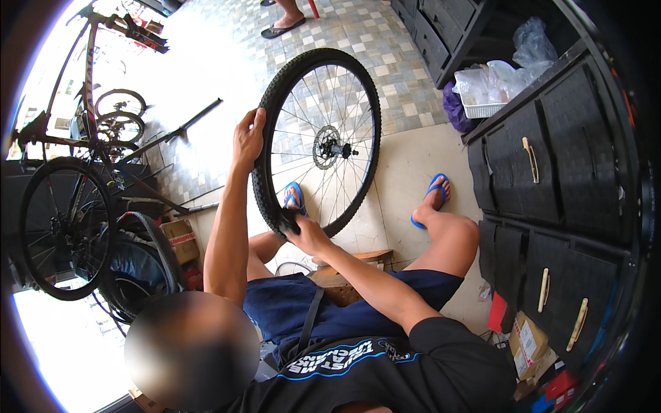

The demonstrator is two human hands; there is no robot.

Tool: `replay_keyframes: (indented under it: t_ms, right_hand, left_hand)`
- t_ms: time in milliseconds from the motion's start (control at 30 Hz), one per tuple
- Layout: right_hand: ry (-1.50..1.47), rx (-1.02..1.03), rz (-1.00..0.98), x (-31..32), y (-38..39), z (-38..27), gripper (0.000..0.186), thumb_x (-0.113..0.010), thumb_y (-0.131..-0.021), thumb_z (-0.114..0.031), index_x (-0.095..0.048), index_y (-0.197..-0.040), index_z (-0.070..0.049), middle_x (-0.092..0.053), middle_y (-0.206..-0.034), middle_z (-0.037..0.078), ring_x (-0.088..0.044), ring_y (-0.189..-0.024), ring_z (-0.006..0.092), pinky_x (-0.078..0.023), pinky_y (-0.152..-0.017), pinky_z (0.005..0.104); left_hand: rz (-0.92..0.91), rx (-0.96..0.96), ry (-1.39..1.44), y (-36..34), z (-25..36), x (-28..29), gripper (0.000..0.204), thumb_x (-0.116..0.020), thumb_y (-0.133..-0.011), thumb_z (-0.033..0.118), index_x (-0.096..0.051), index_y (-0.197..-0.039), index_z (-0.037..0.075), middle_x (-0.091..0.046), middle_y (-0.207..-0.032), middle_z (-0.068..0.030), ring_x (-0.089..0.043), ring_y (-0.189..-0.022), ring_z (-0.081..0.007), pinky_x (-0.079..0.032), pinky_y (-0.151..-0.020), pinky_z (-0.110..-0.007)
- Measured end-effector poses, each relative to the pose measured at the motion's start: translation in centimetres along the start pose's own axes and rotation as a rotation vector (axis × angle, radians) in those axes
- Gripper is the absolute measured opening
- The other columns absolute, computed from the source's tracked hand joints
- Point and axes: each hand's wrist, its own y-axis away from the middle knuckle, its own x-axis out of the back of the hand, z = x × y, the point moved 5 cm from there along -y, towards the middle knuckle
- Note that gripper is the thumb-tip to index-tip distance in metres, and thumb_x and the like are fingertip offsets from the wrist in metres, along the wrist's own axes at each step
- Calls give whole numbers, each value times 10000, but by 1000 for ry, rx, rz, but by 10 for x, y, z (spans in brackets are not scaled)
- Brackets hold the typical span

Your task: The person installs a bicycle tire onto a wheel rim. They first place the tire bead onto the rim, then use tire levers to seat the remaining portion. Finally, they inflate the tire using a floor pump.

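A bicycle wheel with a knobby black tyre, spokes and a disc rotor stands upright in front of me between my legs. My left hand is closed round the left side of the tyre, fingers on the tread. Lower down, my right hand grips a black, soft-looking item against the tyre and rim, perhaps a cloth; its shape is unclear. The hub sits bare at the wheel's middle. A low wooden seat shows below the wheel.
Bicycles and spare tyres crowd the left, with a cardboard box. Dark drawer units line the right, with a white basket of plastic bags and boxes. Another person's foot in a sandal is at the top.
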Motion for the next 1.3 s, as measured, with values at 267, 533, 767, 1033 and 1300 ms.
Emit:
replay_keyframes:
  t_ms: [267, 533, 767, 1033, 1300]
  right_hand:
    - [-863, -592, 115, 68, -13, 60, 151, -649, -963, -182, -655, -1056, -63, -693, -961, 41, -656, -845, 123, -549, -785, 300]
    - [-394, -44, 64, 66, -140, -63, 240, -653, -991, -201, -601, -1139, -20, -694, -1030, 82, -665, -909, 140, -529, -834, 300]
    - [15, 134, 129, 13, -20, 9, 264, -687, -917, -124, -579, -1138, -27, -598, -1026, 203, -605, -956, 420, -497, -831, 445]
    - [444, -479, -23, 46, 21, 134, 267, -708, -866, -181, -598, -1046, -18, -637, -1077, 177, -658, -981, 406, -542, -833, 506]
    - [-305, -93, 173, 43, -76, 6, 575, -720, -914, -245, -485, -1388, -21, -659, -1134, 201, -665, -1014, 324, -527, -893, 407]
  left_hand:
    - [18, -52, -72, -19, -5, -2, 601, -567, -995, 556, -705, -1206, 12, -733, -1014, -187, -673, -977, -256, -504, -889, -387]
    - [-137, 134, 99, -45, -14, -16, 631, -591, -985, 551, -648, -1252, -18, -707, -1007, -188, -637, -918, -243, -503, -839, -391]
    - [-61, 80, -130, -70, -6, -15, 596, -564, -1001, 541, -648, -1272, 17, -711, -1003, -191, -668, -924, -271, -517, -838, -416]
    - [-78, 104, -70, -78, -25, -10, 609, -561, -998, 556, -651, -1274, 21, -710, -1002, -187, -660, -919, -272, -510, -840, -410]
    - [-82, 78, -61, -79, -31, -13, 611, -536, -1014, 535, -641, -1271, -9, -701, -1134, -220, -652, -1070, -315, -481, -948, -408]
